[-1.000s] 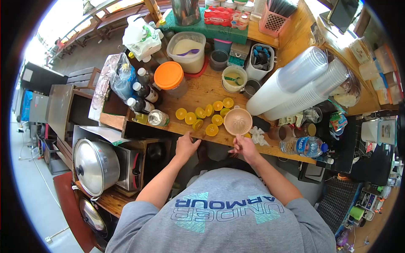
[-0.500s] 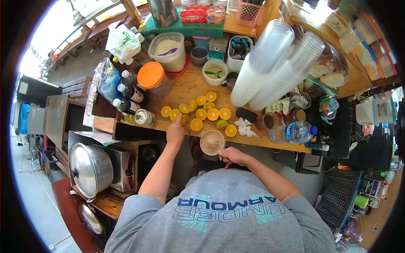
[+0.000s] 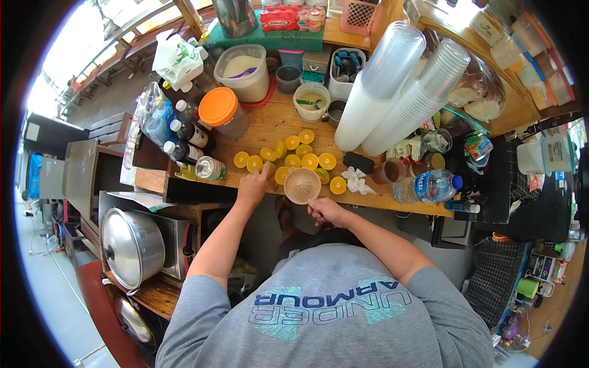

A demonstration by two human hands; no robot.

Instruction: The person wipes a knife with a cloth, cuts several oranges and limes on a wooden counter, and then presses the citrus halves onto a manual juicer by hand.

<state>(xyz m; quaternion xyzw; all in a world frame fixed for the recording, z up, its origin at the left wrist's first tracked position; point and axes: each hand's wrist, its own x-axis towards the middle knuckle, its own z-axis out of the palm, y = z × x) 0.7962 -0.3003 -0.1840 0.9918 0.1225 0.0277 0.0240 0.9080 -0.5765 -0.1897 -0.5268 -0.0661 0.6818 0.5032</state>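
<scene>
My right hand (image 3: pixel 327 211) grips the handle of a pale plastic citrus juicer (image 3: pixel 302 186), whose ribbed dish faces up at the table's front edge. The juicer partly covers an orange half (image 3: pixel 281 176). My left hand (image 3: pixel 253 186) is at the front edge, left of the juicer. Its fingers appear closed over an orange half that is hidden beneath them. Several cut halves lie about the hands, most with the yellow-orange face up, such as one orange half (image 3: pixel 327 161) at the right and another orange half (image 3: pixel 241 160) at the left.
Stacked plastic cups (image 3: pixel 380 92) stand tall at the right, with a water bottle (image 3: pixel 429 187) and crumpled tissue (image 3: pixel 357 181) nearer. An orange-lidded tub (image 3: pixel 222 110), dark bottles (image 3: pixel 184 153) and a small jar (image 3: pixel 210 168) line the left. Behind stands a white-powder container (image 3: pixel 245 73).
The juicer has moved left and up over the table edge, near the fruit. My left hand has shifted slightly; the orange half beside its fingers no longer shows.
</scene>
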